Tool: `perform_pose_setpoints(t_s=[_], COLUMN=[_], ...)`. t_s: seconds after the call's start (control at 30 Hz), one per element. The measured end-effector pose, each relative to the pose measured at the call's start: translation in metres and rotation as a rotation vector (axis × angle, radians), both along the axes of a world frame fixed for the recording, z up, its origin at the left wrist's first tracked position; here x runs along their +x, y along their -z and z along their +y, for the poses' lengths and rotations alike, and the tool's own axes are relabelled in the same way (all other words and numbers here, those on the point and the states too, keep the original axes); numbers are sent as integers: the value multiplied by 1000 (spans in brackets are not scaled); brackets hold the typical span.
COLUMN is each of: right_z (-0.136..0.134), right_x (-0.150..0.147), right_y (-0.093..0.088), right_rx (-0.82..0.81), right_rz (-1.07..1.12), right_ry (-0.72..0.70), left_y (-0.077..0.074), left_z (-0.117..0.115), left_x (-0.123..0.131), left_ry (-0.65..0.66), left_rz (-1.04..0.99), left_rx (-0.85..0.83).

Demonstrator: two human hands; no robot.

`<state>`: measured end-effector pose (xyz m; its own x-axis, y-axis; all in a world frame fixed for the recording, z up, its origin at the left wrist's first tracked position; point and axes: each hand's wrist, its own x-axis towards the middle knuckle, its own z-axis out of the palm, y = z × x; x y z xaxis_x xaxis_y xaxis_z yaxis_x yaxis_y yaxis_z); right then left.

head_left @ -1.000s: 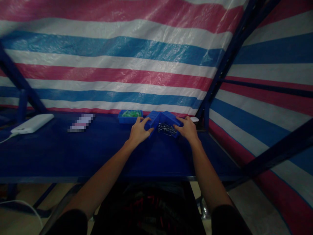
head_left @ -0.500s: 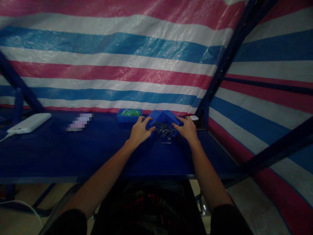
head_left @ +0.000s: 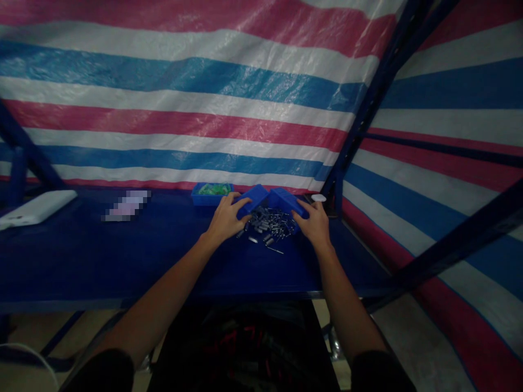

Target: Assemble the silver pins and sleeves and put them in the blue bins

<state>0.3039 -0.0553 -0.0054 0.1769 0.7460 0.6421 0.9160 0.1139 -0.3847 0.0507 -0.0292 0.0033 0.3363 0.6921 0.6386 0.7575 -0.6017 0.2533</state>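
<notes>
My left hand [head_left: 227, 218] grips a blue plastic bin [head_left: 254, 197], thumb at its near edge and fingers over the outer side. A second blue bin [head_left: 285, 199] is held the same way by my right hand [head_left: 314, 220]. Both bins are tipped toward me and angled to each other. In front of their mouths a pile of small metal parts [head_left: 272, 223] is spread on the blue table, several of them looking like screws or pins and short cylinders. One long thin metal pin [head_left: 274, 250] lies nearest me.
Left of the bins stands a blue tray [head_left: 207, 200] with green pieces [head_left: 214, 189]. A blurred-out flat item [head_left: 126, 206] and a white device [head_left: 38, 208] lie on the table [head_left: 163, 261] further left. A white oval object [head_left: 318, 198] sits behind my right hand, near a blue frame post [head_left: 338, 193].
More metal parts have come out onto the table, and the pile is wider, with short cylinders now showing. The two bins have moved slightly apart at their backs.
</notes>
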Motion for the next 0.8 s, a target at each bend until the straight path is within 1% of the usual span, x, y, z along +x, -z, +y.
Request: perform_pose_setpoints(t_s=[0.3, 0.5, 0.6, 0.67, 0.73, 0.8], right_z=[-2, -5, 1, 9, 20, 34], right_x=[-2, 1, 8, 15, 22, 30], right_y=[3, 5, 4, 3, 2, 3], right_rx=[43, 43, 57, 96, 133, 148], right_rz=[-48, -159, -203, -187, -134, -36], right_ry=[-87, -133, -104, -64, -18, 38], left_y=[0, -6, -11, -15, -19, -22], left_z=[3, 5, 6, 9, 18, 31], left_x=[-2, -11, -15, -13, -7, 3], left_ry=[-20, -29, -55, -66, -65, -54], left_rz=[-63, -113, -156, -178, -210, -257], left_rx=[4, 45, 56, 57, 54, 37])
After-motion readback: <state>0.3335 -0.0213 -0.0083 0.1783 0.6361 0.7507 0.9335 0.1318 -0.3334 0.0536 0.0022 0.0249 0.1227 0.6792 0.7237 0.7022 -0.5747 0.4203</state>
